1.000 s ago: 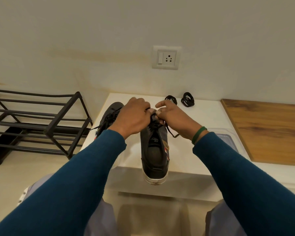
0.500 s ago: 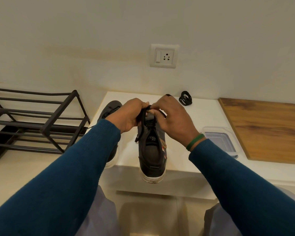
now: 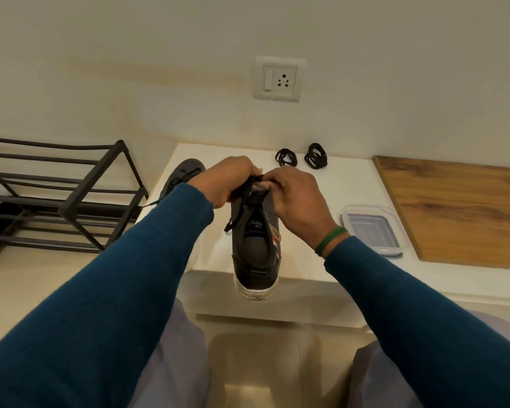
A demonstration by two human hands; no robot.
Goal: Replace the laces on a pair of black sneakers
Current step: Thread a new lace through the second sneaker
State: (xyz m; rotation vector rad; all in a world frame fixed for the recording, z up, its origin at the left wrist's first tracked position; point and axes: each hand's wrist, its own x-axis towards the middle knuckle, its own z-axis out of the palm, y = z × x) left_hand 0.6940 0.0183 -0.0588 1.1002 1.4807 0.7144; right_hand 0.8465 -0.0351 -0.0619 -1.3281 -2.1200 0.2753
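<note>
- While the other sneaker (image 3: 186,175) lies untouched by the left edge of the table (image 3: 351,184), the left sleeve hides part of it.
- The left hand (image 3: 227,181) curls its fingers round the black lace (image 3: 242,198) at the lacing; a loose end hangs down the shoe's left side.
- Between the hands, the held sneaker (image 3: 255,245) runs front to back. Its heel is past the table's front edge, toward the person, and its toe is hidden under the hands.
- The right hand (image 3: 295,198) pinches the same lace from the opposite side, its fingertips almost meeting the left's, so neither hand is nearer.
- The next pull probably goes sideways, across that long axis.
- Two coiled laces (image 3: 286,157) sit near the back edge, closer to the right hand.
</note>
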